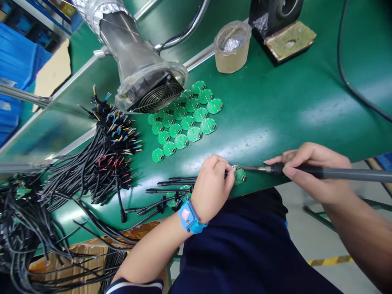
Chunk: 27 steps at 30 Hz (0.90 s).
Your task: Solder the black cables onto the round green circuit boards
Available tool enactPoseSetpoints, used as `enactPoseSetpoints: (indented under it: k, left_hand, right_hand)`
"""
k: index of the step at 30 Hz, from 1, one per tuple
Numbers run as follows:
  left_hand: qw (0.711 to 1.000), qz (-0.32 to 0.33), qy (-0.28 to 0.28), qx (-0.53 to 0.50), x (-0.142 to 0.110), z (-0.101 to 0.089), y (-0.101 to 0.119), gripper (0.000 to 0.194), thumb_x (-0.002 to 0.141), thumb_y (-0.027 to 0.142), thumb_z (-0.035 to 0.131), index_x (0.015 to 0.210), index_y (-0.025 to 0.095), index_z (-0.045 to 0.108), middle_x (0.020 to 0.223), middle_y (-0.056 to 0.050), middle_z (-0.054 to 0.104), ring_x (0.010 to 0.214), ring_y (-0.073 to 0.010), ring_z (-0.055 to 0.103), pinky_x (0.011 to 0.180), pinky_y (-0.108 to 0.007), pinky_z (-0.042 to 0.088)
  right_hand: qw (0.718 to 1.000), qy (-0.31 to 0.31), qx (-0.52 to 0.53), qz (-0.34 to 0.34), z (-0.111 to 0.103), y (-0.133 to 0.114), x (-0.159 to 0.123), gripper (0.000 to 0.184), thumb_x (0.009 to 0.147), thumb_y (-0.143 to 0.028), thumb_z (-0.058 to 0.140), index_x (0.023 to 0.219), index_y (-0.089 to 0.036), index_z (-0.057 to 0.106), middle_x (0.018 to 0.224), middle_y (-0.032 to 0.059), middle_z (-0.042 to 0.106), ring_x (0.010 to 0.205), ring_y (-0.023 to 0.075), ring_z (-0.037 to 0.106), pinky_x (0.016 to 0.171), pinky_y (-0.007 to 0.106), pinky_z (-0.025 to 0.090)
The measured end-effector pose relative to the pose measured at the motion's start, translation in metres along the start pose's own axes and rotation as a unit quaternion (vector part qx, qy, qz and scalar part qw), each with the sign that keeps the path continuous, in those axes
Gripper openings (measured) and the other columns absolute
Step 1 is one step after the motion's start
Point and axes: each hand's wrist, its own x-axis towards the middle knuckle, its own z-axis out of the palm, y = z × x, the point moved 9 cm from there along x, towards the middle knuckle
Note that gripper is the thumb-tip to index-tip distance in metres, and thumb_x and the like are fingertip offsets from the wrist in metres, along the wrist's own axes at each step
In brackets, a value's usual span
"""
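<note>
My right hand [315,171] grips a soldering iron [324,173] by its dark handle. The iron points left, and its tip reaches a round green circuit board [240,175] near the table's front edge. On the other side of that board, my left hand [216,179] is closed in a pinch on a black cable, whose red wire end [237,166] shows over the board. Most of that cable is hidden by the hand. A blue wrist strap [190,216] is round my left wrist. Beside it lie several black cables [171,181] and green boards [173,200], partly covered by the arm.
Rows of round green boards [181,141] lie beyond my hands, under a fume extractor [153,87]. A big bundle of black cables [92,163] covers the left side. At the back stand a round solder-filled cup [232,49] and an iron stand with a yellow sponge [290,41].
</note>
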Motion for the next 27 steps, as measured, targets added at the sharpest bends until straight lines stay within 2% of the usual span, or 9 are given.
enactPoseSetpoints:
  k: [13, 17, 21, 27]
  left_hand:
    - [0.999, -0.002, 0.016, 0.036, -0.001, 0.003, -0.001, 0.007, 0.084, 0.016, 0.051, 0.078, 0.014, 0.055, 0.085, -0.006, 0.055, 0.083, -0.0167, 0.053, 0.079, -0.033, 0.047]
    - [0.999, -0.003, 0.016, 0.038, -0.001, 0.003, 0.0, 0.006, 0.084, 0.015, 0.052, 0.078, 0.014, 0.054, 0.085, -0.006, 0.055, 0.083, -0.0168, 0.053, 0.079, -0.033, 0.047]
    - [0.999, 0.0, 0.019, 0.04, -0.002, 0.003, 0.0, 0.005, 0.083, 0.015, 0.052, 0.079, 0.015, 0.055, 0.085, -0.006, 0.055, 0.083, -0.0169, 0.053, 0.079, -0.033, 0.047]
    - [0.999, 0.031, 0.018, 0.039, -0.005, 0.004, 0.003, 0.006, 0.085, 0.016, 0.051, 0.081, 0.015, 0.055, 0.086, -0.005, 0.056, 0.084, -0.0163, 0.054, 0.078, -0.032, 0.047]
  right_hand:
    - [0.999, -0.022, -0.012, -0.042, 0.004, -0.007, -0.002, 0.019, 0.069, -0.002, 0.059, 0.077, -0.019, 0.056, 0.061, -0.0012, 0.051, 0.058, 0.0138, 0.054, 0.073, 0.052, 0.059]
    - [0.998, 0.001, 0.029, -0.057, -0.004, -0.008, -0.003, 0.019, 0.069, -0.002, 0.058, 0.078, -0.019, 0.057, 0.059, -0.0011, 0.051, 0.056, 0.0144, 0.053, 0.07, 0.055, 0.057]
    - [0.996, 0.018, 0.072, -0.052, -0.008, -0.008, -0.002, 0.017, 0.069, -0.003, 0.057, 0.075, -0.019, 0.058, 0.049, -0.0061, 0.043, 0.044, 0.0104, 0.045, 0.064, 0.055, 0.055]
    - [0.997, 0.019, 0.044, -0.067, -0.006, -0.01, -0.003, 0.019, 0.068, -0.004, 0.058, 0.077, -0.02, 0.058, 0.053, -0.0038, 0.049, 0.049, 0.0125, 0.049, 0.066, 0.053, 0.055]
